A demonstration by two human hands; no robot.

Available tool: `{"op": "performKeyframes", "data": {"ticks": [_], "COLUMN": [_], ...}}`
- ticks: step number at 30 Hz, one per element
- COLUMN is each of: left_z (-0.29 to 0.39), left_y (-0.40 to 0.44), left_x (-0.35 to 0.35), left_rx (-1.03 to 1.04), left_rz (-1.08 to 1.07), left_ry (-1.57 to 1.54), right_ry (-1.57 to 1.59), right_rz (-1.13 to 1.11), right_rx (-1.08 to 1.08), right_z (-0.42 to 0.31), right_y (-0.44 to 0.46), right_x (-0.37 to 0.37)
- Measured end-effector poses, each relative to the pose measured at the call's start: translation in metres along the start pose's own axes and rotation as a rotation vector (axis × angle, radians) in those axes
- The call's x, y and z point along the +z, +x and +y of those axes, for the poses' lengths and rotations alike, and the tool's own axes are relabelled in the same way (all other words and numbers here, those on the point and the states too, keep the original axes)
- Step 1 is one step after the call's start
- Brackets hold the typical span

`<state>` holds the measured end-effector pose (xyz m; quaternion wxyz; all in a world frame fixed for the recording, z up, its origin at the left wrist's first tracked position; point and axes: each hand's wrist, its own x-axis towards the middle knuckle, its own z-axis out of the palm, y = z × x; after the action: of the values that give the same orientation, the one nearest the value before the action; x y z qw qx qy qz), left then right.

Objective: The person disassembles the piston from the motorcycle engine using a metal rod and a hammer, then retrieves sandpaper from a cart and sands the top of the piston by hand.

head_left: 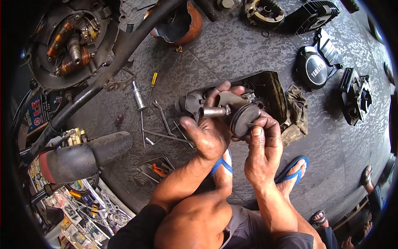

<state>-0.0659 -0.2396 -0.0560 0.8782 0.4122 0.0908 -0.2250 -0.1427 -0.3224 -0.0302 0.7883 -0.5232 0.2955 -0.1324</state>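
A dark round piston (243, 120) with a metal pin (213, 112) sticking out of its side is held up between my two hands. My left hand (210, 135) lies palm up under the pin and piston, its thumb spread to the left and its fingers curled up behind. At the piston's right edge, my right hand (265, 145) pinches with thumb and index finger; a thin piece shows near those fingertips, too small to name. Behind the hands stands a dark open container (275, 97) with small metal parts in it.
Wrenches (163, 118), a socket tool (138, 97) and a yellow screwdriver (154, 81) lie left of my hands. A rag (296, 112), a Yamaha cover (316, 69) and an engine part (356, 95) are to the right. A motorcycle frame (137, 41) crosses the upper left. Another person's foot (319, 218) shows lower right.
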Motion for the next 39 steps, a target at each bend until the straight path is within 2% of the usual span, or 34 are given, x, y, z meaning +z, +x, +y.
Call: {"op": "performKeyframes", "data": {"ticks": [1,2,3,5,6,7,9,10,11,13,17,24,26,27,29,31,33,34,37,39], "left_z": [0.001,0.007,0.005,0.003,-0.001,0.001,0.009,0.009,0.008,0.008,0.005,0.002,0.002,0.003,0.006,0.007,0.006,0.004,0.003,0.003], "left_y": [0.001,0.002,0.008,0.007,0.009,0.009,0.007,0.006,0.007,0.007,0.007,0.008,0.007,0.007,0.006,0.005,0.005,0.006,0.006,0.006], "left_x": [0.003,0.005,-0.004,-0.013,-0.013,-0.013,-0.012,-0.009,-0.013,-0.019,-0.019,-0.017,-0.02,-0.018,-0.01,-0.01,-0.01,-0.01,-0.012,-0.014], "left_rx": [0.072,0.005,0.097,-0.11,-0.081,-0.081,-0.124,-0.125,-0.067,-0.07,-0.068,-0.041,-0.05,-0.052,-0.053,-0.072,-0.088,-0.052,-0.039,-0.06], "left_rz": [-0.097,-0.023,-0.103,-0.02,0.091,0.092,-0.036,0.027,0.007,-0.043,-0.045,-0.025,-0.031,-0.032,-0.028,-0.021,-0.013,-0.022,-0.012,0.009], "left_ry": [0.056,0.326,0.462,0.13,0.051,0.06,-0.028,-0.001,0.177,0.212,0.197,0.171,0.184,0.183,0.076,0.066,0.056,0.086,0.099,0.081], "right_ry": [0.008,0.017,0.018,0.165,0.168,0.168,0.152,0.161,0.139,0.125,0.101,-0.099,-0.349,-0.351,-0.161,-0.157,-0.253,-0.253,-0.394,-0.575], "right_rz": [0.023,0.044,0.048,-0.025,-0.016,-0.011,0.001,-0.005,-0.023,-0.018,-0.035,-0.105,-0.21,-0.207,-0.137,-0.119,-0.207,-0.206,-0.239,-0.279], "right_rx": [0.0,-0.001,-0.001,0.098,0.112,0.146,0.19,0.172,0.177,0.182,0.226,0.154,-0.041,-0.041,0.159,0.173,0.007,0.007,-0.232,-0.247], "right_z": [0.0,0.0,-0.003,-0.011,-0.014,-0.018,-0.026,-0.026,-0.029,-0.035,-0.044,-0.044,-0.042,-0.045,-0.055,-0.055,-0.047,-0.041,-0.033,-0.049], "right_y": [0.001,0.003,0.003,0.003,0.005,0.005,0.007,0.007,0.008,0.008,0.013,0.027,0.033,0.034,0.034,0.036,0.036,0.035,0.028,0.022], "right_x": [0.0,-0.001,-0.002,-0.003,-0.003,-0.003,-0.003,-0.003,-0.004,-0.002,-0.009,-0.019,-0.024,-0.022,-0.016,-0.017,-0.021,-0.021,-0.015,-0.011]}}
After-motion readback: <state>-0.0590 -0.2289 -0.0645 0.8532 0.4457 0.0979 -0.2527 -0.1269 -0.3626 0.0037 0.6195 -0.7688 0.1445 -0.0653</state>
